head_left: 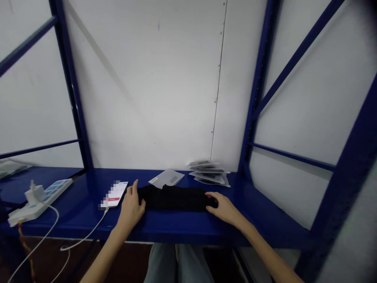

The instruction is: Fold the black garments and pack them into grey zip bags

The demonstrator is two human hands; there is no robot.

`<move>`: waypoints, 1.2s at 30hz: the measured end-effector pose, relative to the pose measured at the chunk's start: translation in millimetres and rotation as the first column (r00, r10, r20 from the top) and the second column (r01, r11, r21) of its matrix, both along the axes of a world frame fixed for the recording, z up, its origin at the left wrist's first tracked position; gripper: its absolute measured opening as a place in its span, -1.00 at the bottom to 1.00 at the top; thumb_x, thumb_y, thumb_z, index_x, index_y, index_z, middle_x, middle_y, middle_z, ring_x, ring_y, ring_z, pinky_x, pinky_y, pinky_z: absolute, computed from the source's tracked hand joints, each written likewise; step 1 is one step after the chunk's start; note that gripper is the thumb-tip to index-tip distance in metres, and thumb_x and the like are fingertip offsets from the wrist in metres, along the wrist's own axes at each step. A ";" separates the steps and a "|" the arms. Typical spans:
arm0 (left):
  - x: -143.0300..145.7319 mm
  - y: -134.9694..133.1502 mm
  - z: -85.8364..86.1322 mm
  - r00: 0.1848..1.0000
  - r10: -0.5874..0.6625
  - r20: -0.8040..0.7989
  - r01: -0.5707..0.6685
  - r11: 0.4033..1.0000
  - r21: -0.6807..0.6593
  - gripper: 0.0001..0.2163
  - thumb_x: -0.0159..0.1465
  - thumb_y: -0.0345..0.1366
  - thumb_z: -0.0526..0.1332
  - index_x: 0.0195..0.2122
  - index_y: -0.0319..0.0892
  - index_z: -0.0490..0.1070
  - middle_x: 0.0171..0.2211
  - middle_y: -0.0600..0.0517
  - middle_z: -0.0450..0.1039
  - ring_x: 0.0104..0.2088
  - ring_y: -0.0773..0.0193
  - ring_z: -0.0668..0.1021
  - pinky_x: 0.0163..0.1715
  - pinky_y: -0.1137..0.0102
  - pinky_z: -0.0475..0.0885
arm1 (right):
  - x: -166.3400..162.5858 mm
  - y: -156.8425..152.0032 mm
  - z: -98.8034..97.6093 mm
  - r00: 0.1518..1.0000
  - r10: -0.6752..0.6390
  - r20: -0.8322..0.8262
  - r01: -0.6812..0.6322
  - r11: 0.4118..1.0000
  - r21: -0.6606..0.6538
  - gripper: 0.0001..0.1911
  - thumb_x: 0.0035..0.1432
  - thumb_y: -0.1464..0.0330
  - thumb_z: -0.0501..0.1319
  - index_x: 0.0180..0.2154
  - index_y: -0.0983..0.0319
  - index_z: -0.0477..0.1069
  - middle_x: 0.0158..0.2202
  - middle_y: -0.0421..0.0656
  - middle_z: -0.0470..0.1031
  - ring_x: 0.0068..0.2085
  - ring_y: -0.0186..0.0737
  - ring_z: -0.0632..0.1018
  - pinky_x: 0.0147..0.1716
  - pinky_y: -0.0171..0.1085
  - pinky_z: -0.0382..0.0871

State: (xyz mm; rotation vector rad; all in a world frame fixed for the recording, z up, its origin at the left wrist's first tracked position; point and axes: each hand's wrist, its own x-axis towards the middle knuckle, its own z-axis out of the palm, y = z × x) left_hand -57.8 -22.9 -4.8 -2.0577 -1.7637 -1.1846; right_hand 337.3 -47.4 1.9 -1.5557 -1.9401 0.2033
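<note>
A black folded cloth lies across the middle of the blue shelf. My left hand rests at the cloth's left end, its fingers curled over the edge and the thumb up. At the right end, my right hand lies flat on the shelf with its fingers on the cloth. Neither hand lifts the cloth off the surface.
A phone on a white cable lies left of the cloth. A white power strip with a charger sits at the far left. A flat clear bag and a stack of bags lie behind, against the white wall. Blue frame posts stand on both sides.
</note>
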 end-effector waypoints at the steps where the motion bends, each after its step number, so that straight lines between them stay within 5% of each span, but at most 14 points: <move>1: -1.8 -1.4 -1.0 0.998 -0.025 -0.066 0.027 0.999 0.030 -0.39 0.27 -0.39 0.16 0.36 -0.27 0.09 0.20 -0.31 0.30 0.16 -0.12 0.46 0.11 0.07 0.41 | 1.6 4.3 3.9 1.000 -0.020 0.015 0.021 1.000 -0.022 -0.45 -0.01 0.36 0.33 0.08 0.21 0.52 -0.04 -0.02 0.60 -0.02 0.02 0.60 0.03 -0.06 0.45; 5: 2.4 -2.3 11.3 0.967 -0.173 -0.186 0.162 0.984 -0.073 -0.57 0.16 -0.47 0.23 0.09 -0.15 0.42 0.04 -0.18 0.47 0.19 -0.17 0.41 0.15 -0.03 0.36 | 4.9 18.6 21.5 0.990 -0.089 0.106 0.097 0.992 -0.075 -0.54 -0.15 0.48 0.34 -0.11 0.18 0.60 -0.17 -0.07 0.62 -0.13 0.01 0.62 -0.11 -0.13 0.47; 9: 2.2 -10.0 30.1 0.917 -0.398 0.003 0.396 0.913 -0.092 -0.71 0.04 -0.59 0.14 -0.27 -0.12 0.44 -0.13 -0.06 0.53 0.06 0.02 0.51 0.08 0.14 0.43 | 7.0 6.0 34.5 0.981 -0.095 0.172 0.076 0.991 0.113 -0.83 -0.04 0.47 0.28 -0.34 0.17 0.55 -0.28 -0.10 0.58 -0.18 -0.01 0.60 -0.18 -0.12 0.46; 12: -11.2 -27.1 31.8 0.811 -0.571 0.131 0.582 0.809 -0.076 -0.76 -0.03 -0.60 0.07 -0.46 -0.10 0.36 -0.19 0.00 0.51 0.13 0.11 0.49 0.13 0.22 0.42 | 13.4 -23.1 32.4 0.976 -0.029 0.215 -0.039 0.952 0.303 -0.85 0.11 0.47 0.20 -0.30 0.15 0.51 -0.19 -0.07 0.54 -0.13 -0.01 0.57 -0.12 -0.07 0.48; 16: -35.2 -48.4 28.8 0.721 -0.669 0.181 0.683 0.643 -0.347 -0.67 -0.05 -0.61 0.00 -0.46 -0.08 0.44 -0.05 0.01 0.52 0.24 0.14 0.44 0.23 0.19 0.37 | 32.4 -59.6 17.9 0.951 0.178 0.253 -0.224 0.960 0.166 -0.92 0.21 0.30 0.29 -0.25 0.08 0.58 0.03 -0.07 0.54 0.08 0.03 0.55 0.09 -0.01 0.47; 21: -29.2 -47.1 43.9 0.778 -0.595 0.199 0.627 0.722 -0.292 -0.68 0.01 -0.58 0.00 -0.40 -0.09 0.45 -0.03 -0.03 0.51 0.19 0.06 0.46 0.24 0.08 0.35 | 47.2 -62.4 17.2 0.977 0.192 0.097 -0.198 0.978 0.061 -0.75 0.28 0.09 0.27 -0.12 0.01 0.64 0.12 -0.10 0.56 0.11 0.06 0.58 0.17 0.05 0.46; 24: 2.3 -32.4 53.1 0.805 -0.578 0.136 0.593 0.772 -0.227 -0.69 0.25 -0.49 0.01 -0.13 -0.07 0.47 -0.05 -0.06 0.52 0.03 0.09 0.55 0.13 0.15 0.42 | 37.6 -36.2 26.7 0.984 0.178 0.002 -0.177 0.977 0.118 -0.71 0.31 0.09 0.23 -0.09 0.04 0.63 0.07 -0.10 0.60 0.09 0.04 0.59 0.17 0.05 0.45; 27: 39.2 -6.2 52.8 0.806 -0.592 0.013 0.583 0.789 -0.195 -0.61 0.31 -0.37 0.14 0.16 -0.05 0.40 0.15 -0.13 0.44 0.12 0.06 0.51 0.17 0.19 0.39 | 21.0 4.1 29.9 0.976 0.217 0.031 -0.219 0.967 0.127 -0.71 0.24 0.14 0.29 -0.06 0.09 0.62 0.10 -0.07 0.59 0.12 0.06 0.57 0.21 0.07 0.39; 31: 67.1 42.7 48.0 0.801 -0.588 -0.115 0.538 0.791 -0.292 -0.74 0.26 -0.40 0.18 -0.07 -0.10 0.57 -0.08 -0.11 0.57 -0.05 0.06 0.60 0.00 0.26 0.45 | 5.4 55.4 26.7 0.952 0.266 0.152 -0.280 0.957 0.074 -0.76 0.18 0.27 0.30 -0.11 0.11 0.62 0.03 -0.08 0.62 0.07 0.04 0.59 0.16 0.02 0.40; 36: 63.1 102.7 49.5 0.888 -0.459 0.025 0.438 0.827 -0.354 -0.79 0.31 -0.34 0.17 -0.15 -0.14 0.59 -0.33 -0.01 0.61 -0.27 0.16 0.63 -0.24 0.39 0.41 | -6.7 94.3 42.4 0.964 0.167 0.208 -0.183 0.981 0.061 -0.70 0.35 0.33 0.09 -0.26 0.12 0.61 -0.29 -0.13 0.66 -0.23 -0.08 0.64 -0.17 -0.18 0.44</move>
